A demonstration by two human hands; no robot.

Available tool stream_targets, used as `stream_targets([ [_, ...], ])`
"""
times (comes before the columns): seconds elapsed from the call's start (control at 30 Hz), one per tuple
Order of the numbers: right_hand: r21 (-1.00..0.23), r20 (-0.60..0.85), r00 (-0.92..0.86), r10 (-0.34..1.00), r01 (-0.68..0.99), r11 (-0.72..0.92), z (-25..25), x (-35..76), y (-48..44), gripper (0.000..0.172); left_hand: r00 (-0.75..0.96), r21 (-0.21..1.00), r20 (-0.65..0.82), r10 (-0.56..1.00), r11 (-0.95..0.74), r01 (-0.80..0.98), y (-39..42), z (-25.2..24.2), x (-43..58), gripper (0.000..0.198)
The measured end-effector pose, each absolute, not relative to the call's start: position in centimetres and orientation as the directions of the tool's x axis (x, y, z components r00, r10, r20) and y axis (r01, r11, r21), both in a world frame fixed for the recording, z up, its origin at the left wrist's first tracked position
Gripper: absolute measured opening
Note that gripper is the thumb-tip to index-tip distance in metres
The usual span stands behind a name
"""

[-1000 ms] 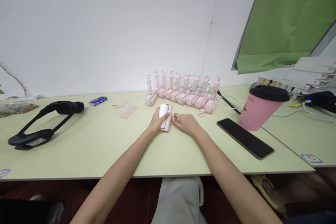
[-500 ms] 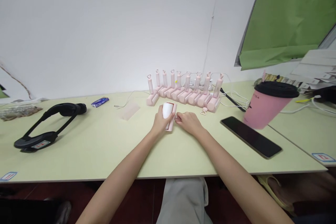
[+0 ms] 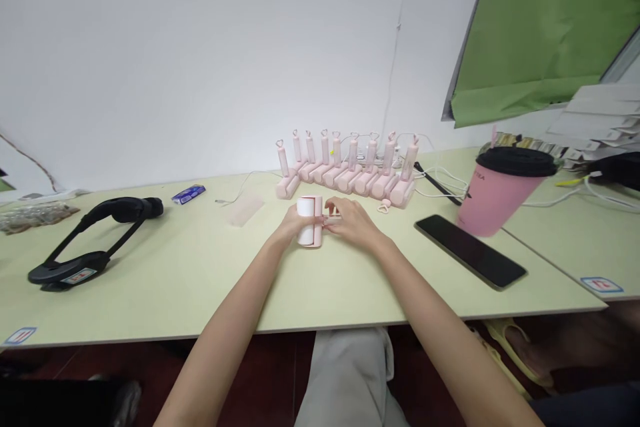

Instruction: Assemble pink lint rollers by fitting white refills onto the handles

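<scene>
Mid-frame, your left hand point(image 3: 289, 222) grips the roller point(image 3: 305, 234), long axis up the frame; your right hand point(image 3: 353, 221) loosely pinches its rightward handle point(image 3: 333, 220).

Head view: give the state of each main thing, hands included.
Left hand: gripping roller.
Right hand: fingers at handle, grip unclear.
Roller: white roll exposed.
Handle: partly hidden.
Row of rollers: handles upright.
Cup: lid on.
Phone: lying flat, unlit.
Headset: on table, unworn.
Blue packet: lying flat.
Green sheet: hanging.
</scene>
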State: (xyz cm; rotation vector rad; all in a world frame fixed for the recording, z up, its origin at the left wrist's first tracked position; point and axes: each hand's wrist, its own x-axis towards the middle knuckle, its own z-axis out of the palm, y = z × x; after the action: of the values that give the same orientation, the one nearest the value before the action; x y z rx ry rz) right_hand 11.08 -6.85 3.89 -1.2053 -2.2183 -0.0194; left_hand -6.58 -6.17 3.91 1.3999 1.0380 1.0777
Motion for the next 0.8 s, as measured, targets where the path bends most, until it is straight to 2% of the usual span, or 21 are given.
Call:
stream_targets([
  [0.07, -0.305, 0.587, -0.291, 0.755, 0.785, 0.54, 3.7, 12.1, -5.9, 0.025, 0.118, 0.996, 0.086, 0.989, -0.089, 0.017, -5.7, 3.8, -6.9, 0.041],
  [0.17, -0.344, 0.627, 0.035, 0.779, 0.909, 0.236, 2.5, 14.2, -4.4, 0.028, -0.017, 0.99, 0.088, 0.996, -0.089, -0.105, -4.9, 3.8, -7.9, 0.044],
  [0.23, -0.28, 0.567, 0.103, 0.817, 0.957, 0.074, 1.3, 15.3, -3.8, 0.027, -0.077, 0.974, 0.092, 0.993, -0.106, -0.201, -4.5, 3.9, -8.6, 0.049],
  [0.3, -0.223, 0.474, 0.079, 0.877, 0.974, 0.032, 0.4, 15.8, -3.4, 0.027, -0.102, 0.956, 0.102, 0.99, -0.126, -0.267, -4.1, 3.8, -9.1, 0.05],
  [0.4, -0.254, 0.393, -0.03, 0.919, 0.957, 0.14, -0.1, 15.4, -3.5, 0.025, -0.117, 0.942, 0.098, 0.988, -0.13, -0.309, -3.9, 3.5, -9.3, 0.049],
  [0.5, -0.32, 0.438, -0.223, 0.871, 0.867, 0.383, 0.2, 14.4, -3.6, 0.025, -0.074, 0.945, 0.074, 0.995, -0.093, -0.313, -4.0, 3.5, -9.4, 0.047],
  [0.6, -0.391, 0.48, -0.346, 0.806, 0.738, 0.55, 0.2, 13.6, -3.5, 0.028, 0.069, 0.974, -0.002, 0.998, 0.017, -0.227, -4.4, 3.6, -9.5, 0.041],
  [0.67, -0.452, 0.49, -0.344, 0.801, 0.686, 0.571, 0.0, 13.4, -3.1, 0.034, 0.08, 0.994, -0.027, 0.996, 0.035, -0.107, -4.5, 3.7, -9.6, 0.045],
  [0.8, -0.566, 0.467, -0.261, 0.845, 0.646, 0.512, -0.8, 13.6, -2.4, 0.049, -0.106, 0.987, 0.065, 0.992, -0.048, 0.156, -4.1, 3.5, -10.1, 0.066],
])
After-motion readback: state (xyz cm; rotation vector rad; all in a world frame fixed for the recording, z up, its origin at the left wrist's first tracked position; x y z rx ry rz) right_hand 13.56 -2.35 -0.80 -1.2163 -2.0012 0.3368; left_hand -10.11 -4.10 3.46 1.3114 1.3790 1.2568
